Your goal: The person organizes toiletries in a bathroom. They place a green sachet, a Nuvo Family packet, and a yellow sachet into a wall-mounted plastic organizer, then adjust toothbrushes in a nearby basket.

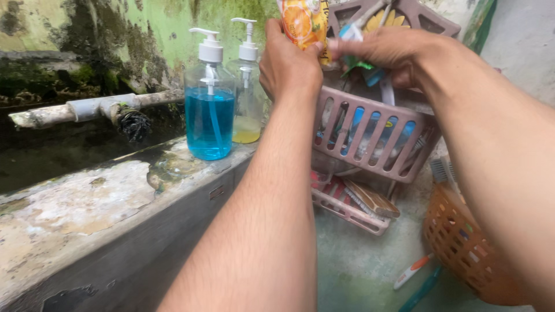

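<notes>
Two clear plastic pump bottles stand on the stained concrete worktop (87,196), one of blue liquid (209,112), one of yellow (247,98). The left hand (289,63) grips one orange fruit-printed sachet (303,23). The right hand's (381,52) fingers pinch its edge above one pink slatted plastic rack (370,136).
</notes>
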